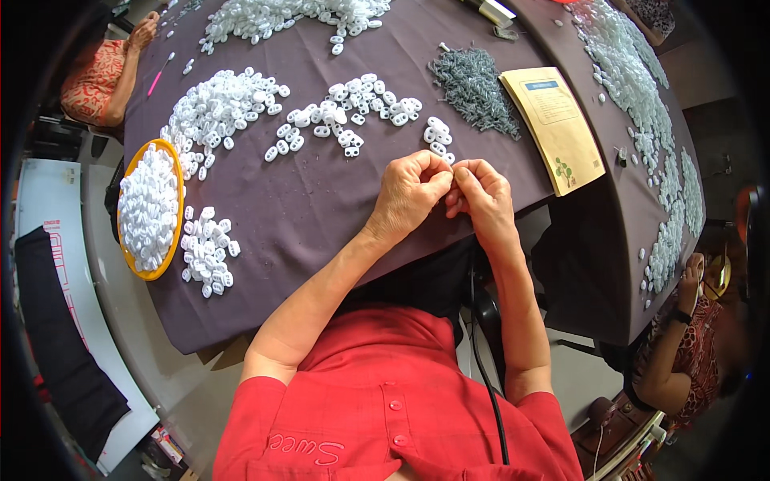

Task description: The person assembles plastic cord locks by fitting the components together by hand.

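"What do I have under the head camera?"

"Two bare hands meeting at the near edge of a dark cloth-covered table (321,232). The left hand (407,192) and right hand (483,200) are drawn up almost tip to tip."

"Fingers?"

"Narrow on both, thumbs against forefingers. Whatever is between them is too small or hidden; I cannot tell."

"And the pieces?"

"A few white oval pieces with two holes (437,132) lie just beyond the fingertips. Past them is a heap of grey screw-like pieces (477,88), beside a tan packet (553,128). More white pieces fill an orange-rimmed basket (147,276) at far left."

"Which step, would you say?"

"Close fingertip work on something tiny, I judge. The next move calls for steady wrists and a light, exact pinch."
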`<state>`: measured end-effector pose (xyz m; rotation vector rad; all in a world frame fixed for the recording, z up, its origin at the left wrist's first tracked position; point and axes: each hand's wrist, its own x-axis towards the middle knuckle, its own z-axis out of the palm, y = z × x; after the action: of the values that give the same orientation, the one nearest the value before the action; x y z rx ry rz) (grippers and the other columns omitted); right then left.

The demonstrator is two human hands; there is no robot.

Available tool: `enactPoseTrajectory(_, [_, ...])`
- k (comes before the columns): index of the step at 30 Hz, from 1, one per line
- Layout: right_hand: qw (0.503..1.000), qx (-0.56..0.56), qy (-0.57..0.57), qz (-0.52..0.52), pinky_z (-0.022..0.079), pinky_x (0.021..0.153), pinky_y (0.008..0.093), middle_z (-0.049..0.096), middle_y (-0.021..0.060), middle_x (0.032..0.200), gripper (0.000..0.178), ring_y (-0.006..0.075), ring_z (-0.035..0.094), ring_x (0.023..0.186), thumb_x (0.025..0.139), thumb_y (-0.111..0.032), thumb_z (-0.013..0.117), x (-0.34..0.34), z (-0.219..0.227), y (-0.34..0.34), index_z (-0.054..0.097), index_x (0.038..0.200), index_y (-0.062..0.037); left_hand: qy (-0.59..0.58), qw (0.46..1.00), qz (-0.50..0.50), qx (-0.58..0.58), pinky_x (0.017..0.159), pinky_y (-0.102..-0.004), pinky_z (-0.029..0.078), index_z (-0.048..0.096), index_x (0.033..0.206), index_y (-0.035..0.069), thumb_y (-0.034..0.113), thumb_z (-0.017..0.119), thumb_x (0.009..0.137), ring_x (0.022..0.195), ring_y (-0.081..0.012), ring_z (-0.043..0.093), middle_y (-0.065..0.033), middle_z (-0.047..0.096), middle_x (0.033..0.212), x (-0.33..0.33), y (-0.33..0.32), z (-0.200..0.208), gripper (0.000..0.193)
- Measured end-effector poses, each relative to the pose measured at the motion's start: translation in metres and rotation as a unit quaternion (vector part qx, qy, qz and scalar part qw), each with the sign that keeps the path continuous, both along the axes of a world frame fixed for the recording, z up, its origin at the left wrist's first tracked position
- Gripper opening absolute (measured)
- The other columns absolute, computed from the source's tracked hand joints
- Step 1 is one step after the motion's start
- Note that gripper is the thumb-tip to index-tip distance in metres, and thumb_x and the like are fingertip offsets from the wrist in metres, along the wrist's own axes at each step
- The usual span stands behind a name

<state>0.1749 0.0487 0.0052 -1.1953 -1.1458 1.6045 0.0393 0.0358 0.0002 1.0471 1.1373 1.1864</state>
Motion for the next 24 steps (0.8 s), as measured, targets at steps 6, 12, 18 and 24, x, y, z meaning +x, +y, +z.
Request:
enactPoseTrajectory(6, [0.996, -0.045, 0.064, 0.052, 0.043, 0.049, 0.0196, 0.055, 0.0030, 0.070, 0.016, 0.0076, 0.052, 0.056, 0.090, -0.017, 0.051, 0.010, 0.000, 0.003, 0.053, 0.091, -0.0005, -0.005, 0.998, -0.037, -0.048, 0.045, -0.0174, 0.041, 0.059, 0.081, 0.002, 0.012, 0.056, 0.083, 0.052, -0.0035, 0.048, 0.0008, 0.058, 0.069, -0.005, 0.000, 0.002, 0.011])
enactPoseTrajectory(12, [0.994, -0.031, 0.090, 0.044, 0.046, 0.052, 0.0202, 0.057, 0.0042, 0.074, 0.016, 0.0085, 0.054, 0.060, 0.089, -0.014, 0.052, 0.009, 0.003, -0.001, 0.053, 0.096, 0.0006, -0.032, 0.998, -0.034, -0.044, 0.042, -0.0188, 0.042, 0.060, 0.078, 0.002, 0.012, 0.056, 0.080, 0.051, -0.0036, 0.049, 0.0010, 0.057, 0.065, -0.006, 0.002, 0.000, 0.011])
enactPoseTrajectory(18, [0.999, 0.027, 0.035, 0.024, 0.048, 0.052, 0.0200, 0.059, 0.0054, 0.076, 0.017, 0.0081, 0.056, 0.062, 0.086, -0.007, 0.056, 0.005, 0.000, -0.004, 0.055, 0.099, 0.0031, -0.057, 0.996, -0.021, -0.070, 0.044, -0.0177, 0.042, 0.060, 0.084, 0.002, 0.014, 0.057, 0.082, 0.052, -0.0044, 0.050, -0.0010, 0.059, 0.070, -0.008, 0.003, -0.002, 0.012])
enactPoseTrajectory(24, [0.999, 0.032, -0.009, 0.010, 0.046, 0.046, 0.0180, 0.059, 0.0051, 0.070, 0.013, 0.0072, 0.056, 0.057, 0.085, -0.006, 0.056, 0.000, 0.001, -0.005, 0.058, 0.093, 0.0039, -0.058, 0.997, -0.008, -0.045, 0.044, -0.0187, 0.043, 0.059, 0.082, 0.001, 0.012, 0.057, 0.084, 0.052, -0.0038, 0.050, 0.0004, 0.058, 0.067, -0.008, -0.001, -0.003, 0.011])
